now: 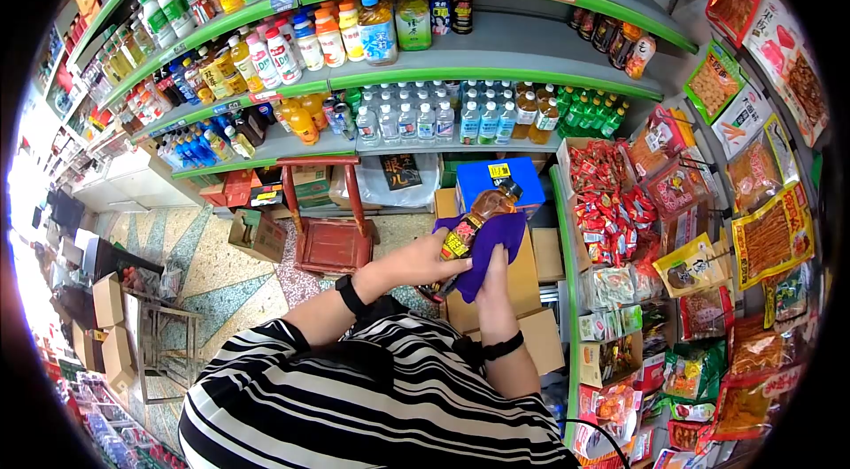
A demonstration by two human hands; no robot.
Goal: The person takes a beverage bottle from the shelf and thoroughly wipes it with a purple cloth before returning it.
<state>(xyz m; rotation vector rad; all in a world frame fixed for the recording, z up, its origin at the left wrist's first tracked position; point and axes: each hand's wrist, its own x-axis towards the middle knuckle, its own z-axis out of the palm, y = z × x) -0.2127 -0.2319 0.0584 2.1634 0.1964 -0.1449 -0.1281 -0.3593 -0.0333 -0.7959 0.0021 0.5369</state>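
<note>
My left hand [420, 262] is closed around the lower part of a plastic drink bottle [490, 203] with a dark cap and a black and yellow label. The bottle is tilted, its cap pointing up and to the right. A purple cloth [498, 243] lies against the bottle's side, partly wrapped behind it. My right hand [492, 276] grips this cloth and presses it to the bottle; some of its fingers are hidden by the fabric. Beyond the bottle stands a blue box [522, 179] on cardboard.
Shelves [549, 42] ahead carry rows of drink bottles, with clear water bottles [407, 122] on the lowest. A red wooden chair [333, 246] stands at the left front. Packaged snacks [620, 221] fill the rack on the right. A metal-framed stool [164, 345] is farther left.
</note>
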